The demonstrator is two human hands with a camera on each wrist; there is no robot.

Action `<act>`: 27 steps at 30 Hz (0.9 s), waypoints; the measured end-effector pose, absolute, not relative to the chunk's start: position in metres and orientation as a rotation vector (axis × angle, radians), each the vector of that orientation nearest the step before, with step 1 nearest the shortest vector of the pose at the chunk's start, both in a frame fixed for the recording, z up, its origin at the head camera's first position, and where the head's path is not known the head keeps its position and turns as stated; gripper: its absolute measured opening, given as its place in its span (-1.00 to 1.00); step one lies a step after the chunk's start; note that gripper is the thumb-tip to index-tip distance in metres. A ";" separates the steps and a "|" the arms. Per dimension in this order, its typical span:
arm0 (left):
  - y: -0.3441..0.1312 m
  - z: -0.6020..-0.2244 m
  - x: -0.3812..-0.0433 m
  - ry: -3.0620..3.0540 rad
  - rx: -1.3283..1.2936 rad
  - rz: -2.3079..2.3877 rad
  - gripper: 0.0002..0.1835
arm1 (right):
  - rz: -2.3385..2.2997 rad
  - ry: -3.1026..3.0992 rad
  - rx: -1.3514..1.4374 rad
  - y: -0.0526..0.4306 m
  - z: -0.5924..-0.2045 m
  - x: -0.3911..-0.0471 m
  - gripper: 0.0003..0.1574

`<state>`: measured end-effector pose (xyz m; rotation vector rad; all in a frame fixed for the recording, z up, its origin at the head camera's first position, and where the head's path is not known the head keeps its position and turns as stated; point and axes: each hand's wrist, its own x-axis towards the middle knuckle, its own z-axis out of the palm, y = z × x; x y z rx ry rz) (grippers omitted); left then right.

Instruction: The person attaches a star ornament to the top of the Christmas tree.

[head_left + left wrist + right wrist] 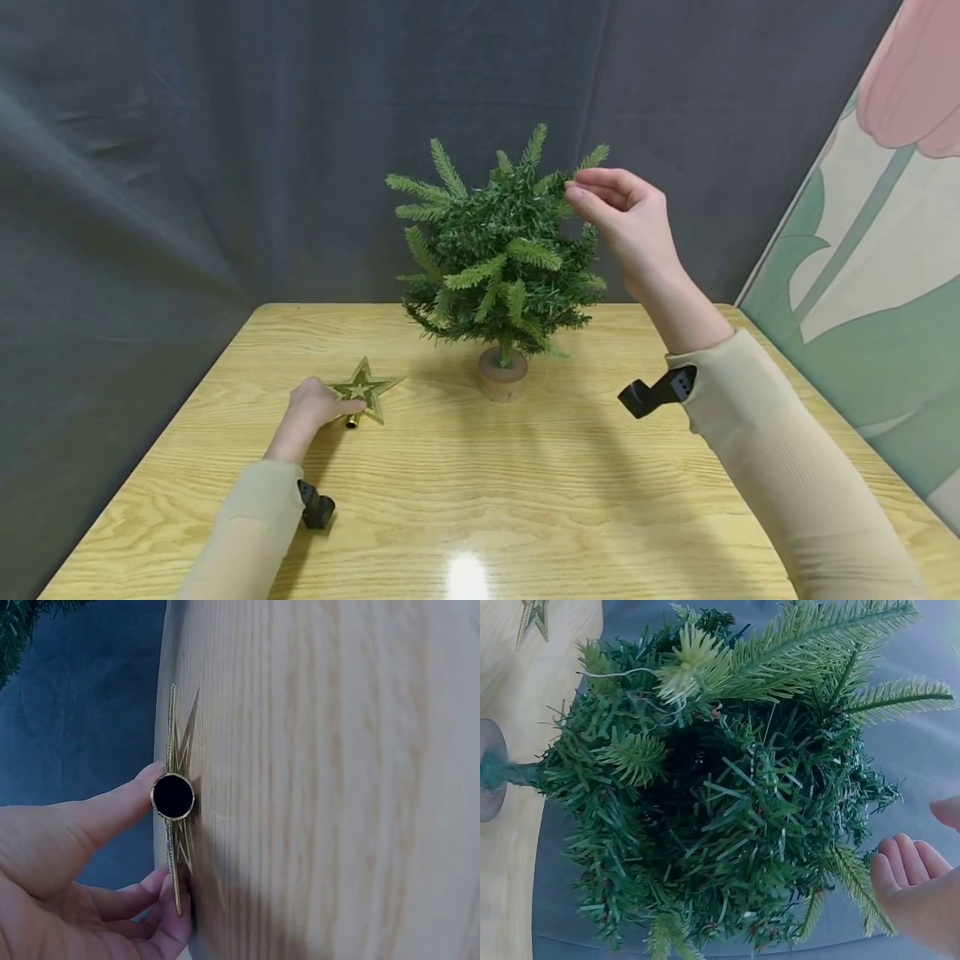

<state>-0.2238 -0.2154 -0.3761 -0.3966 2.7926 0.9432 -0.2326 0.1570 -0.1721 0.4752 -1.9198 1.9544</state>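
A gold star tree topper lies at the left of the table, its short tube facing the near side. My left hand grips it, thumb across the front. The left wrist view shows the star edge-on, the tube's dark round mouth beside the thumb and my fingertips at a lower point. A small artificial Christmas tree stands upright in a round brown base. Raised at the tree's upper right, my right hand has bent fingers; the right wrist view shows a gap between thumb and fingertips.
The wood-grain table ends at a dark curtain behind the tree and along the left. To the right rises a panel painted with a pink tulip. Each sleeve cuff carries a small black camera.
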 end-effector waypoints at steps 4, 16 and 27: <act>-0.217 -0.377 -0.221 2.829 -0.385 0.925 -0.51 | 1.924 -1.968 0.464 0.151 -0.167 -0.235 -0.64; -0.221 -0.380 -0.221 2.851 -0.367 0.981 -0.46 | 1.801 -2.135 0.418 0.139 -0.159 -0.242 -0.53; -0.227 -0.378 -0.219 2.683 -0.301 1.160 -0.39 | 1.685 -2.248 0.390 0.129 -0.157 -0.249 -0.50</act>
